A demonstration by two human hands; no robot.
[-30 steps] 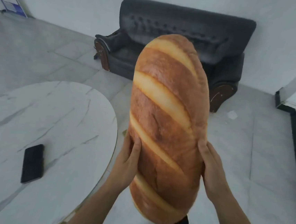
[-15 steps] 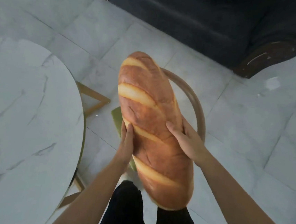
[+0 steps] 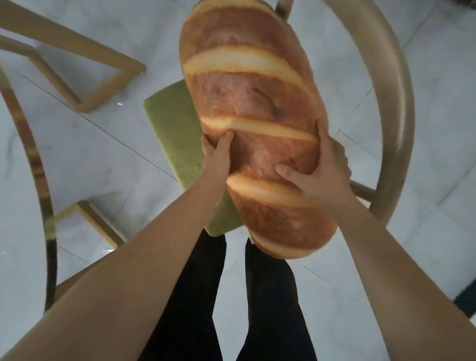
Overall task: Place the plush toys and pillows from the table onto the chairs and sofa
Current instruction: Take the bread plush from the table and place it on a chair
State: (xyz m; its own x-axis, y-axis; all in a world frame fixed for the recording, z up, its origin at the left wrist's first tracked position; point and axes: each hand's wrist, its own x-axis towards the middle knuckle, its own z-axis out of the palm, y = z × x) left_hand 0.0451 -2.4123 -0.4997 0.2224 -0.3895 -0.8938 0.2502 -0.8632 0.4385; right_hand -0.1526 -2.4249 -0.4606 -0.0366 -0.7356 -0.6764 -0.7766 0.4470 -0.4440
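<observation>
A long pillow shaped like a bread loaf [image 3: 248, 94] lies lengthwise over the green seat [image 3: 171, 133] of a chair with a curved tan backrest [image 3: 398, 102]. My left hand [image 3: 217, 155] grips its left side with the thumb pressed into the top. My right hand [image 3: 323, 171] grips its right side, fingers spread over the crust print. The pillow's near end sticks out past the seat's front edge, above my legs. Whether it rests fully on the seat is hidden by the pillow itself.
The round marble table's gold-rimmed edge [image 3: 41, 190] curves along the left, with its wooden leg frame [image 3: 95, 79] beneath. Grey tiled floor [image 3: 450, 171] surrounds the chair. My black-trousered legs [image 3: 247, 312] stand right at the seat's front.
The pillow has come down from upright in front of the sofa to lying low over the chair seat. My view has tipped downward; the sofa and phone have left the frame.
</observation>
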